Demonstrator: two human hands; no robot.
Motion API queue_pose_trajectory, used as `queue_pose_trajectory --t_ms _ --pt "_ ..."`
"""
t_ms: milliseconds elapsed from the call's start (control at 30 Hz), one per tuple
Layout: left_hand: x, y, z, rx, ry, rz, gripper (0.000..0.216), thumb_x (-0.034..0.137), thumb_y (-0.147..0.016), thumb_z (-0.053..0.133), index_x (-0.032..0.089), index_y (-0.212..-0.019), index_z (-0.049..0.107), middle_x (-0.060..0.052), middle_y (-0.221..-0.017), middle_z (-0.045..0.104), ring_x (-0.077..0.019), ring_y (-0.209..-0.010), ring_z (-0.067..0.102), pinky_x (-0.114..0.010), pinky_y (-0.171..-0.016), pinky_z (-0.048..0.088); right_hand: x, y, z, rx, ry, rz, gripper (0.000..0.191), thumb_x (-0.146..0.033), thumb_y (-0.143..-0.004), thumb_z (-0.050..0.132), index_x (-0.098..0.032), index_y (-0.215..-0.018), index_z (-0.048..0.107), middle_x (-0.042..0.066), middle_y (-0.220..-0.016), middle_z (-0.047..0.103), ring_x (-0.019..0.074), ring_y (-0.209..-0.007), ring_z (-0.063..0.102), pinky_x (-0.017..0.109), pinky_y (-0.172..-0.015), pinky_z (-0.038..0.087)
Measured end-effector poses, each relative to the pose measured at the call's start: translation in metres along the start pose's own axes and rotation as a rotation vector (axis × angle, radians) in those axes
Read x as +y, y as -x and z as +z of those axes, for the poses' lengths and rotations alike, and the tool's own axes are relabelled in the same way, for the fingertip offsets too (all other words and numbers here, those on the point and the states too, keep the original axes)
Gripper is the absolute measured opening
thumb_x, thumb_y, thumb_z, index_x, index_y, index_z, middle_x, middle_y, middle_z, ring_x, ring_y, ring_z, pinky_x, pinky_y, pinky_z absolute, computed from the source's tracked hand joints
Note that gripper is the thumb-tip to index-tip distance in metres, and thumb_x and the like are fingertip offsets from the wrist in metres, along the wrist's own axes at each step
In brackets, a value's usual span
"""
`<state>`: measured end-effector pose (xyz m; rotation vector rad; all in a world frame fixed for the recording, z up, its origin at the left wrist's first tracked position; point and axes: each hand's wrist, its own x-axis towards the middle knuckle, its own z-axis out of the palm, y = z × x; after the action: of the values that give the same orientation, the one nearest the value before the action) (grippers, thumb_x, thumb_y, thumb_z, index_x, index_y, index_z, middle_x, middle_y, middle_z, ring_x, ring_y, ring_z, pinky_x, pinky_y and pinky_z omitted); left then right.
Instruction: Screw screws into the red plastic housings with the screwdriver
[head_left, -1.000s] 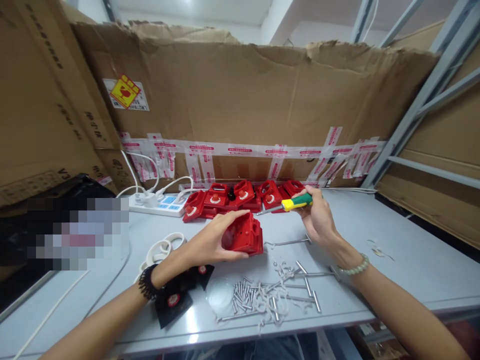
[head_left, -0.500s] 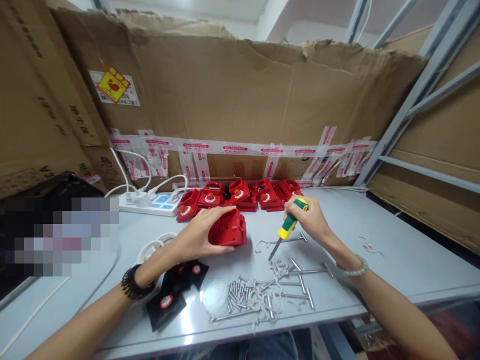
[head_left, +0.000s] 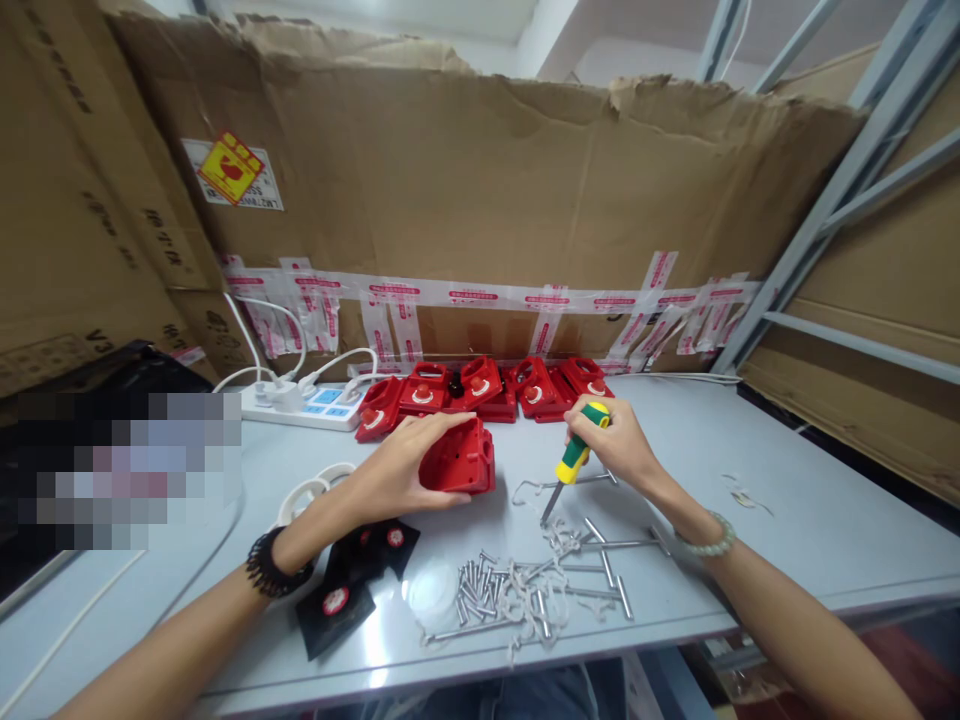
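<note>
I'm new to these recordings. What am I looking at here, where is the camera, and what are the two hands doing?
There is no machine here: a person works with bare hands, filmed by one camera worn on the head, looking down at a grey table. The left hand grips a red plastic housing. The right hand holds a green and yellow screwdriver, tip down near a pile of screws. More red housings line the back, beside a white power strip, in front of a cardboard wall.
</note>
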<state>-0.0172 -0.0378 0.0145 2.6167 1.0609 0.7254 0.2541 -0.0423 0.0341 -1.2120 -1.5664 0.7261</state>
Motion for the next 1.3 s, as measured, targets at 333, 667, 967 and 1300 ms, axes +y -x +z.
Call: queue_pose_trajectory --t_ms 333,667,967,1300 --pt "0.001 0.0 -0.001 -0.003 -0.009 0.008 0.074 0.041 -0.07 0.072 0.025 -0.131 0.033 -0.01 -0.133 0.049 -0.0295 -0.119 0.046 -0.047 -0.098 0.036 -0.001 0.0 -0.001 0.015 0.018 -0.024 0.017 -0.025 -0.071 0.057 -0.016 -0.056 0.053 -0.002 -0.049 0.055 0.0105 -0.04 0.052 0.021 -0.036 0.046" --pt "0.003 0.0 0.002 -0.002 -0.07 0.07 0.075 0.039 -0.07 0.072 0.026 -0.131 0.032 -0.01 -0.13 0.052 -0.0283 -0.114 0.05 -0.045 -0.097 0.032 -0.007 -0.004 -0.017 0.272 -0.125 -0.185 0.019 -0.022 -0.072 0.056 -0.017 -0.054 0.057 -0.002 -0.051 0.059 0.009 -0.047 0.053 0.019 -0.046 0.045" --pt "0.004 0.001 0.003 -0.004 -0.15 0.089 0.075 0.038 -0.07 0.072 0.024 -0.132 0.032 -0.009 -0.127 0.053 -0.0264 -0.11 0.051 -0.04 -0.095 0.028 0.014 -0.021 -0.008 0.355 -0.618 0.242 0.016 -0.028 -0.066 0.064 -0.017 -0.058 0.055 -0.005 -0.052 0.053 0.0099 -0.05 0.053 0.02 -0.045 0.049" --pt "0.007 0.0 0.005 0.006 -0.135 0.05 0.075 0.042 -0.07 0.07 0.024 -0.133 0.035 -0.009 -0.127 0.054 -0.0288 -0.107 0.052 -0.045 -0.096 0.028 0.022 -0.019 0.002 0.321 -0.719 0.367 0.016 -0.027 -0.067 0.065 -0.019 -0.061 0.053 -0.004 -0.057 0.057 0.0108 -0.055 0.056 0.022 -0.05 0.054"
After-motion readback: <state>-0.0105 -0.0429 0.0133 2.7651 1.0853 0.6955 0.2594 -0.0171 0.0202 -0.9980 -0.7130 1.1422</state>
